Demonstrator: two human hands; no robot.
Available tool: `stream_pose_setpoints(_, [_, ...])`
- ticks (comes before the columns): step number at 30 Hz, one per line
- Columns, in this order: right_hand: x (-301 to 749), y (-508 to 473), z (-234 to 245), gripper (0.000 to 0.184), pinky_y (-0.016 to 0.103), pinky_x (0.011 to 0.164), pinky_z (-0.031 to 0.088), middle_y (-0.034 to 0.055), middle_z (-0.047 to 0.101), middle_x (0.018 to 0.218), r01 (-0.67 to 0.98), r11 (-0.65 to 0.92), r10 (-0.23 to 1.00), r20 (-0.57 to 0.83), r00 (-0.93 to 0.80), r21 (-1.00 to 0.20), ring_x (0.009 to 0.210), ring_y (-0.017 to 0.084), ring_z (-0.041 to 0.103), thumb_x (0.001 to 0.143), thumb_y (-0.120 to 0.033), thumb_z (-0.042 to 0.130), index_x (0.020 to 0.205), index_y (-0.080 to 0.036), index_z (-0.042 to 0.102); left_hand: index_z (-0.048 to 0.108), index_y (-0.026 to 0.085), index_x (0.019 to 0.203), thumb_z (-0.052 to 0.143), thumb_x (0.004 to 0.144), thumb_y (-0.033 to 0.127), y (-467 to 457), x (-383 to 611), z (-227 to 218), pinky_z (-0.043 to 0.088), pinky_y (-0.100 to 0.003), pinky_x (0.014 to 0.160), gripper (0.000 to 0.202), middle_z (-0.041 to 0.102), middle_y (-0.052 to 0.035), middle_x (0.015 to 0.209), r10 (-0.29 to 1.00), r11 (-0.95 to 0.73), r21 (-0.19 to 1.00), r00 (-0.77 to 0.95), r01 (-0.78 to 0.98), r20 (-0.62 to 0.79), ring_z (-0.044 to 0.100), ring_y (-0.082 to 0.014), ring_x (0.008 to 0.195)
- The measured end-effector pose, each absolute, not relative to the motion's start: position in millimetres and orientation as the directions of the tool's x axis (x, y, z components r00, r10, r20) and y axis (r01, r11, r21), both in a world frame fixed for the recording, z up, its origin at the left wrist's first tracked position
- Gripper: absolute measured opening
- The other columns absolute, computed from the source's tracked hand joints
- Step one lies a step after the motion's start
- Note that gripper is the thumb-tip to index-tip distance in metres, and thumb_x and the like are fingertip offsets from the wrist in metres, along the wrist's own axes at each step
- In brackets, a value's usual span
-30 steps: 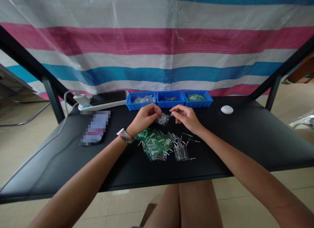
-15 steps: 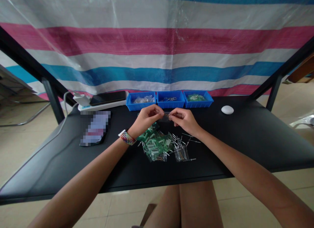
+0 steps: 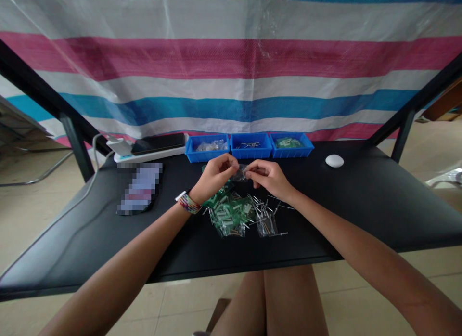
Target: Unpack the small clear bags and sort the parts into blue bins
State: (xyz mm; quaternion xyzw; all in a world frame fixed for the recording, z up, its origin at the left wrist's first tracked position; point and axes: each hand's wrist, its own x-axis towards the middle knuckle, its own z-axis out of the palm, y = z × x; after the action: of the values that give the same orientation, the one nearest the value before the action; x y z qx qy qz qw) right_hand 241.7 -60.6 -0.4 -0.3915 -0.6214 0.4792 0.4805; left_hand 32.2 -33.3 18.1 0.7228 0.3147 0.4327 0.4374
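Between my hands is a small clear plastic bag [image 3: 239, 174], held just in front of the blue bins. My left hand [image 3: 221, 171] pinches its left side between thumb and fingertips. On the other side, the fingertips of my right hand [image 3: 265, 174] are closed at the bag's edge; whether they also hold a small part is too fine to make out. Below the hands lies a pile of green-and-clear small bags [image 3: 231, 213]. Loose metal rivets [image 3: 262, 206] are scattered at its right, beside a clear bag with brass-coloured pieces [image 3: 267, 226].
Three blue bins stand at the back: the left bin [image 3: 207, 156] has clear bags, the middle bin [image 3: 251, 153] metal pins, the right bin [image 3: 293, 152] green bags. A white mouse [image 3: 334, 161] lies right. A phone [image 3: 142, 189], power strip [image 3: 151, 157] and cable [image 3: 86, 194] are left.
The clear bag now shows spread between my hands, where a thin brownish piece was visible before. My hands have barely shifted.
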Motion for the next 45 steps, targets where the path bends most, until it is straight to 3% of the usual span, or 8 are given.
stream_pose_setpoints(15, [246, -61, 1, 0.031, 0.027, 0.052, 0.05, 0.0013, 0.07, 0.08, 0.079, 0.335, 0.936, 0.322, -0.14, -0.939, 0.056, 0.012, 0.062, 0.089, -0.049, 0.08, 0.096, -0.019, 0.074, 0.062, 0.019, 0.081, 0.067, 0.096, 0.047, -37, 33, 24, 0.046, -0.025, 0.061, 0.032, 0.059, 0.0, 0.073, 0.887, -0.294, 0.955, 0.382, 0.036, 0.259, 0.056, -0.0131, 0.065])
stream_pose_setpoints(20, [250, -66, 3, 0.014, 0.032, 0.064, 0.053, 0.0051, 0.07, 0.094, 0.342, 0.619, 0.775, 0.622, -0.117, -0.707, 0.071, 0.016, 0.064, 0.1, -0.034, 0.07, 0.101, -0.024, 0.079, 0.067, 0.017, 0.068, 0.056, 0.1, 0.061, -34, 30, 21, 0.045, -0.026, 0.053, 0.055, 0.063, -0.0041, 0.06, 0.903, -0.168, 0.981, 0.414, 0.101, 0.112, 0.056, -0.0133, 0.054])
stream_pose_setpoints(25, [251, -70, 0, 0.018, 0.036, 0.072, 0.054, 0.0071, 0.066, 0.101, 0.475, 0.7, 0.676, 0.71, -0.197, -0.534, 0.079, 0.019, 0.063, 0.102, -0.027, 0.065, 0.11, -0.029, 0.081, 0.074, 0.016, 0.079, 0.072, 0.092, 0.049, -34, 31, 21, 0.053, -0.026, 0.061, 0.036, 0.075, -0.0075, 0.076, 0.865, -0.148, 0.988, 0.492, 0.051, 0.104, 0.069, -0.0154, 0.066])
stream_pose_setpoints(28, [249, -70, 0, 0.02, 0.035, 0.069, 0.054, 0.0056, 0.064, 0.099, 0.468, 0.664, 0.709, 0.689, -0.148, -0.583, 0.073, 0.016, 0.06, 0.1, -0.026, 0.066, 0.116, -0.027, 0.078, 0.073, 0.016, 0.081, 0.074, 0.092, 0.046, -34, 32, 21, 0.053, -0.024, 0.061, 0.031, 0.073, -0.005, 0.074, 0.872, -0.185, 0.982, 0.467, 0.037, 0.146, 0.069, -0.0145, 0.066])
stream_pose_setpoints(32, [248, -66, 2, 0.035, 0.029, 0.058, 0.052, 0.0014, 0.065, 0.093, 0.222, 0.468, 0.882, 0.468, -0.056, -0.855, 0.062, 0.013, 0.059, 0.096, -0.036, 0.069, 0.129, -0.025, 0.067, 0.071, 0.016, 0.082, 0.074, 0.093, 0.048, -35, 32, 21, 0.053, -0.025, 0.062, 0.034, 0.074, -0.0049, 0.076, 0.876, -0.246, 0.967, 0.441, 0.061, 0.195, 0.069, -0.0147, 0.067])
stream_pose_setpoints(36, [247, -60, 1, 0.037, 0.028, 0.052, 0.054, -0.0014, 0.065, 0.083, -0.036, 0.233, 0.958, 0.236, -0.162, -0.972, 0.055, 0.012, 0.061, 0.09, -0.049, 0.075, 0.112, -0.021, 0.068, 0.07, 0.017, 0.082, 0.072, 0.096, 0.049, -37, 33, 21, 0.052, -0.024, 0.063, 0.034, 0.072, -0.0042, 0.075, 0.851, -0.33, 0.939, 0.46, 0.097, 0.252, 0.068, -0.0141, 0.068])
stream_pose_setpoints(40, [244, -61, 2, 0.033, 0.027, 0.052, 0.053, -0.0006, 0.067, 0.079, -0.013, 0.25, 0.952, 0.248, -0.181, -0.968, 0.054, 0.011, 0.061, 0.085, -0.049, 0.081, 0.094, -0.019, 0.07, 0.07, 0.017, 0.083, 0.071, 0.096, 0.049, -39, 35, 20, 0.053, -0.024, 0.063, 0.035, 0.072, -0.0038, 0.076, 0.836, -0.367, 0.923, 0.477, 0.115, 0.273, 0.068, -0.0142, 0.069])
stream_pose_setpoints(45, [245, -66, 4, 0.028, 0.028, 0.053, 0.051, 0.0011, 0.068, 0.083, 0.099, 0.372, 0.926, 0.362, -0.107, -0.923, 0.058, 0.013, 0.063, 0.092, -0.048, 0.077, 0.098, -0.021, 0.071, 0.071, 0.017, 0.078, 0.058, 0.101, 0.061, -38, 34, 19, 0.05, -0.025, 0.056, 0.051, 0.07, -0.0054, 0.069, 0.888, -0.275, 0.951, 0.416, 0.138, 0.197, 0.065, -0.0148, 0.061])
